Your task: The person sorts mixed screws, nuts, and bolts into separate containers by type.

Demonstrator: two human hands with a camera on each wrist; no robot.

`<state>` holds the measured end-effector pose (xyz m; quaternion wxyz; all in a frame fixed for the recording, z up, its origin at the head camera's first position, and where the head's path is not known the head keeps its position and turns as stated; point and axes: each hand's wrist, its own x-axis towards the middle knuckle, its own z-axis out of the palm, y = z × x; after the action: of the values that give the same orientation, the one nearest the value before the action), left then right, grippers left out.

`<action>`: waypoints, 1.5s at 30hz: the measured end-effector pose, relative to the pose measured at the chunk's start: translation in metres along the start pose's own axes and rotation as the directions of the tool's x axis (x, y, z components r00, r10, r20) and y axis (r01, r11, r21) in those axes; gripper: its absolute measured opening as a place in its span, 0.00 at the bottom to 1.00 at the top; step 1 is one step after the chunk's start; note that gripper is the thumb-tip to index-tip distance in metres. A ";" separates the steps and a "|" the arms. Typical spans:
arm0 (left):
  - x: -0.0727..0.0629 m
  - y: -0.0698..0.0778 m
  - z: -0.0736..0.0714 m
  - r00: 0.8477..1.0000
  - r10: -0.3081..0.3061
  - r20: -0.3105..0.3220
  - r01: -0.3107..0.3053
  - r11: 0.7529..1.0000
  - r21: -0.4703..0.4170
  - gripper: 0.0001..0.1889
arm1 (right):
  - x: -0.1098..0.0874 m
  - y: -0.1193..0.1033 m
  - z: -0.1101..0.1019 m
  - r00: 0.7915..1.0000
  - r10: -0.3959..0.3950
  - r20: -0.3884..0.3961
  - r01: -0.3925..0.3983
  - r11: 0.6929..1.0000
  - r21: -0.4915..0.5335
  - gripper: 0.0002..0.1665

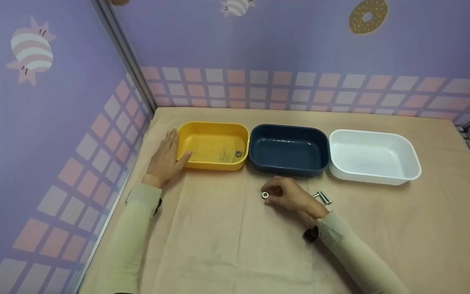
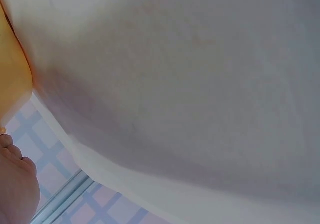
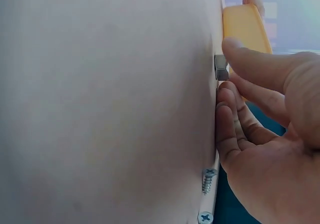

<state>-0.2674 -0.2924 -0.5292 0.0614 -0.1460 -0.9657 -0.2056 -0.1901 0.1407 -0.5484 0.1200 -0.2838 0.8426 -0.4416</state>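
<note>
My left hand [image 1: 166, 160] rests against the left end of the yellow bin [image 1: 214, 166], fingers straight along its outside and thumb at the front rim. In the left wrist view, part of that hand [image 2: 17, 184] shows low at the edge. With thumb and index finger, my right hand [image 1: 290, 194] pinches a hex nut [image 1: 265, 195] down at the tablecloth, in front of the navy bin [image 1: 288, 169]. The right wrist view shows the nut [image 3: 221, 67] between the fingertips. Another nut [image 1: 238, 153] lies inside the yellow bin, near its right end.
Several metal screws [image 1: 324, 198] lie on the cloth behind my right wrist; cross-slotted heads [image 3: 205, 217] show in the right wrist view. A white bin [image 1: 375, 178] stands right of the navy one, the three bins in a row. Patterned walls [image 1: 259, 49] enclose the table's back and left.
</note>
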 end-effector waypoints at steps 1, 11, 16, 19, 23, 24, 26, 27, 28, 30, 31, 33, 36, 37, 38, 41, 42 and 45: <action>0.000 -0.001 0.000 1.000 0.001 -0.001 -0.001 1.000 0.003 0.45 | 0.001 0.000 0.000 1.000 -0.004 0.000 0.004 1.000 -0.002 0.18; -0.002 -0.002 0.001 0.999 -0.030 0.023 0.030 1.000 0.008 0.47 | 0.004 0.003 -0.002 1.000 -0.011 0.009 0.011 1.000 -0.020 0.16; -0.002 -0.002 0.001 1.000 -0.014 0.003 0.014 1.000 0.000 0.46 | 0.005 0.003 0.001 1.000 0.002 -0.003 -0.002 1.000 -0.028 0.14; -0.001 -0.002 0.001 1.000 -0.006 -0.007 0.006 1.000 -0.009 0.46 | 0.005 0.003 0.002 1.000 0.020 -0.005 -0.021 0.999 -0.032 0.13; 0.000 -0.001 0.002 1.000 -0.009 -0.003 0.009 1.000 -0.011 0.46 | 0.005 0.003 0.003 1.000 0.028 -0.006 -0.028 0.999 -0.023 0.11; 0.000 -0.001 0.002 1.000 -0.012 -0.001 0.012 1.000 -0.010 0.46 | 0.005 0.003 0.003 1.000 0.025 -0.007 -0.025 0.999 -0.021 0.11; 0.000 -0.001 0.002 1.000 -0.012 -0.003 0.012 1.000 -0.010 0.46 | 0.005 0.003 0.003 1.000 0.018 -0.011 -0.018 1.000 -0.021 0.10; 0.000 -0.001 0.001 1.000 -0.011 -0.003 0.011 1.000 -0.012 0.46 | 0.005 0.003 0.003 1.000 0.012 -0.011 -0.012 1.000 -0.021 0.10; -0.001 -0.001 0.001 1.000 -0.011 -0.002 0.011 1.000 -0.011 0.46 | 0.005 0.003 0.003 1.000 0.005 -0.012 -0.005 1.000 -0.022 0.10; -0.001 -0.001 0.001 1.000 -0.012 0.002 0.012 1.000 -0.007 0.46 | 0.005 0.003 0.002 1.000 -0.001 -0.005 0.001 1.000 -0.021 0.10; -0.001 -0.001 0.001 1.000 -0.014 0.005 0.014 1.000 -0.004 0.46 | 0.006 0.003 0.002 1.000 -0.004 0.000 0.004 1.000 -0.022 0.10; -0.001 -0.001 0.000 1.000 -0.016 0.009 0.016 1.000 0.000 0.46 | 0.006 0.002 0.001 1.000 -0.011 0.010 0.012 1.000 -0.023 0.10; -0.001 -0.001 0.000 1.000 -0.017 0.010 0.017 1.000 0.008 0.46 | 0.007 0.001 -0.001 1.000 -0.020 0.022 0.020 0.999 -0.027 0.10; 0.000 -0.001 0.000 1.000 -0.016 0.008 0.016 1.000 0.012 0.46 | 0.007 0.000 -0.002 0.999 -0.023 0.026 0.024 0.999 -0.028 0.10; 0.000 -0.001 0.000 1.000 -0.016 0.008 0.016 1.000 0.015 0.46 | 0.008 0.000 -0.003 0.999 -0.025 0.031 0.026 0.999 -0.029 0.10; 0.000 -0.001 0.000 1.000 -0.020 0.010 0.020 1.000 0.015 0.46 | 0.009 -0.003 -0.004 0.999 -0.027 0.039 0.028 0.999 -0.033 0.09; 0.000 -0.001 0.000 1.000 -0.021 0.013 0.021 1.000 0.015 0.46 | 0.009 -0.005 -0.005 0.999 -0.024 0.039 0.025 0.999 -0.036 0.08; 0.000 -0.001 -0.001 1.000 -0.023 0.015 0.023 1.000 0.008 0.46 | 0.011 -0.009 -0.007 0.999 -0.025 0.025 0.027 0.998 -0.053 0.07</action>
<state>-0.2672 -0.2937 -0.5286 0.0521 -0.1363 -0.9685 -0.2016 -0.1989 0.1348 -0.5368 0.1167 -0.3031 0.8489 -0.4169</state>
